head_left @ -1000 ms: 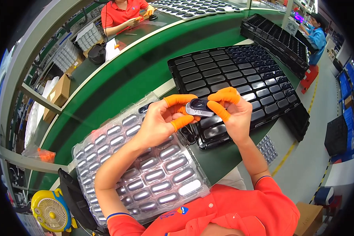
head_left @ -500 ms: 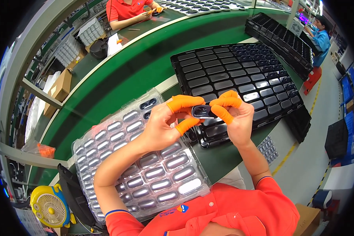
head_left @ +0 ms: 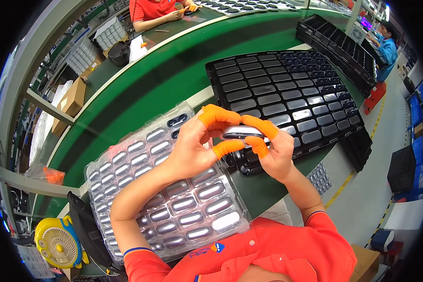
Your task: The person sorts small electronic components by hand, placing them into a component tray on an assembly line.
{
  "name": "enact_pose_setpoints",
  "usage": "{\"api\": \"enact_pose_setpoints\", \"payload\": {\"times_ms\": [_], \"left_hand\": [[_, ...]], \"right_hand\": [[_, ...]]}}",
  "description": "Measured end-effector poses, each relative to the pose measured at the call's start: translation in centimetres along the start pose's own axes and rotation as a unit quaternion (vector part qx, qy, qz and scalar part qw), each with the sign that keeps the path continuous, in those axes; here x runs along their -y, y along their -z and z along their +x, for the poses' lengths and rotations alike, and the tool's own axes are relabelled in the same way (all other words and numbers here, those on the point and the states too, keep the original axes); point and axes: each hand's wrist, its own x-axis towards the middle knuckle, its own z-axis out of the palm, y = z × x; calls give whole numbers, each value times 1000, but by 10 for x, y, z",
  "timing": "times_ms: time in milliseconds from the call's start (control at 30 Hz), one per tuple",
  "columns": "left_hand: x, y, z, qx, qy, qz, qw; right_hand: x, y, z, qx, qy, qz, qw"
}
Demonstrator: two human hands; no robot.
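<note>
Left of the black tray, a clear tray carries silvery oval pieces. At the black tray's near left edge, the left hand and right hand, orange-sheathed at the fingers, together hold a silver-and-black oval case. Beyond the black tray: a green belt, then a co-worker.

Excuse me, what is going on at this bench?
A person wearing orange finger covers pinches a small silver-and-dark oval part in the right hand; the left hand curves around its left end, its contact unclear. Beneath the left forearm lies a clear tray with silvery ovals; beyond the hands, a black tray has dark parts at its far right.
</note>
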Motion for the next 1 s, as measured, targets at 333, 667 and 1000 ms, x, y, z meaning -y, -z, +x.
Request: {"api": "enact_pose_setpoints", "payload": {"times_ms": [333, 667, 1000], "left_hand": [[-15, 1, -2, 38, 16, 113, 993], [-10, 0, -4, 29, -30, 170, 985], [-4, -7, -2, 10, 118, 115, 986]], "right_hand": [[4, -1, 2, -25, 137, -101, 985], [2, -8, -7, -50, 154, -152, 975], [-7, -9, -7, -44, 110, -133, 984]]}}
